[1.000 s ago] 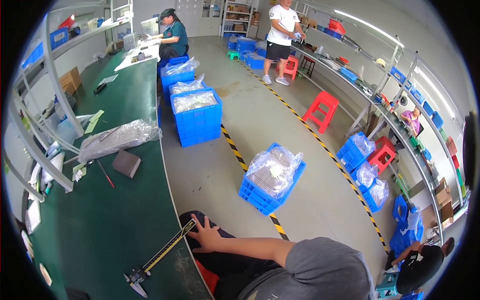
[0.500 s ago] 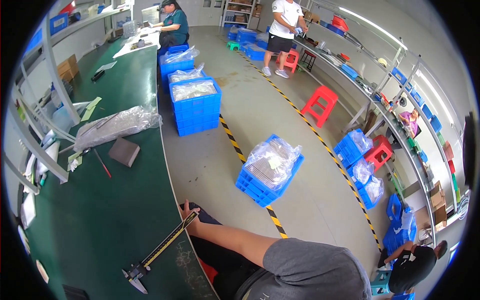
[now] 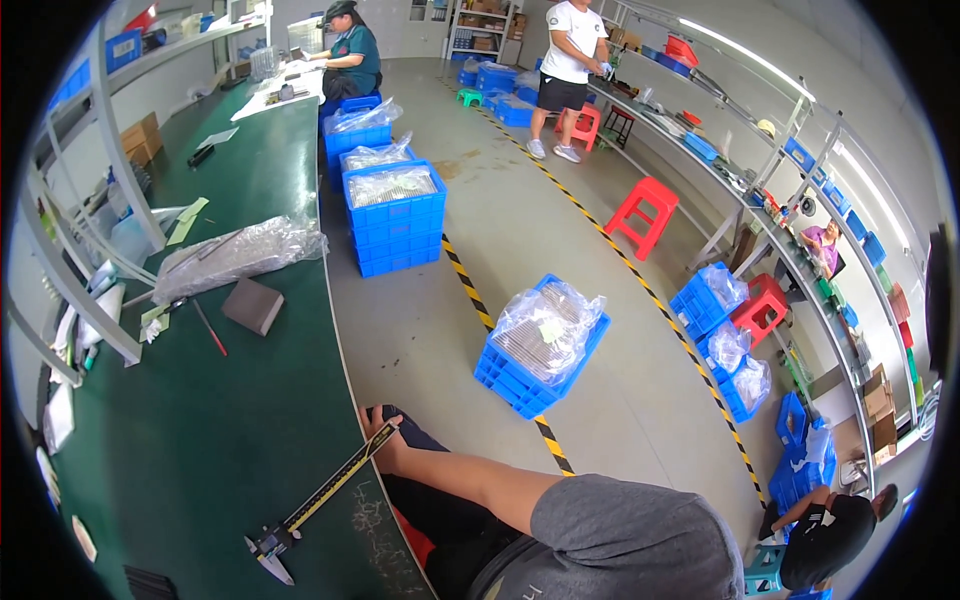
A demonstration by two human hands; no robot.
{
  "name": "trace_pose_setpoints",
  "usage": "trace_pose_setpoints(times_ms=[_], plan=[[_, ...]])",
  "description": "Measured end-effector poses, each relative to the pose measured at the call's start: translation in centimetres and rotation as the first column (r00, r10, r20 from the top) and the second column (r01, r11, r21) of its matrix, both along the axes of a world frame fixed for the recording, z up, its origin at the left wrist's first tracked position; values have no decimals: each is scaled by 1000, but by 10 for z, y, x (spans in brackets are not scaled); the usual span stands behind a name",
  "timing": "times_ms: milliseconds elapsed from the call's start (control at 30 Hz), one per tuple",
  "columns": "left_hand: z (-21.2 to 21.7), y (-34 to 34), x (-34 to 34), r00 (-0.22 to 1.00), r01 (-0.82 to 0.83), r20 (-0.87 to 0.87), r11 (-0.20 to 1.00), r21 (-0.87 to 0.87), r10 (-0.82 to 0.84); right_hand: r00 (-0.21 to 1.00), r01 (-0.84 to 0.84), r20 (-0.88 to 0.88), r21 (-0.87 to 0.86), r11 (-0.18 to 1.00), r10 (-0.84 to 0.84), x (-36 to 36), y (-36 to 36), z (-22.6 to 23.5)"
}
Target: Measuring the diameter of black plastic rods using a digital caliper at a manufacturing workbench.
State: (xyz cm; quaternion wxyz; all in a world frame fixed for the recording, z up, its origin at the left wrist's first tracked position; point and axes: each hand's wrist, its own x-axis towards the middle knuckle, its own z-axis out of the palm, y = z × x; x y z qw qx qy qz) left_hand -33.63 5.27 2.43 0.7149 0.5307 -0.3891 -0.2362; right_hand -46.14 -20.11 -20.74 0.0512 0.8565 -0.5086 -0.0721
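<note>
My right hand (image 3: pixel 386 452) is at the edge of the green-topped table (image 3: pixel 210 440), beside my dark-clad leg. A digital caliper (image 3: pixel 340 478) with a black and yellow beam lies slantwise on the table. Its beam end reaches past the edge and covers part of this hand. A fingertip shows above the beam end; the other fingers are mostly hidden, and I cannot tell if they touch the caliper. The caliper's jaws point toward the near left. My left hand is out of view.
A dark block (image 3: pixel 253 306), a red-tipped pencil-like stick (image 3: pixel 211 327) and a plastic-wrapped bundle (image 3: pixel 240 256) lie farther up the table. A blue crate (image 3: pixel 520 385) of plastic-covered parts stands on the floor, near stacked crates (image 3: pixel 396 235) and a red stool (image 3: pixel 642 215). Several people are around.
The whole view has shifted slightly. The fingertip above the caliper's end sits a little lower against the hand. The caliper lies as before.
</note>
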Motion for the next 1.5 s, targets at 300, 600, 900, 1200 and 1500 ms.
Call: trace_pose_setpoints(times_ms=[300,600,900,1200,1500], plan=[[-1,-1,-3,995,98,13,995,-18,-98,998,-18,-59,-33,999,16,3,4,-4],[4,-5,-5,999,34,-1,999,15,-34,912,-326,-186,211,921,366,17,-7,15],[7,-5,-23,975,114,177,987,118,-134,660,-751,327,287,594,676,-35,6,-12],[11,-4,-19,996,5,85,985,173,-20,666,-739,448,507,445,596,-102,62,84],[15,-17,-11,993,-15,-114,998,58,22,593,-649,726,175,740,348,-34,50,231]])
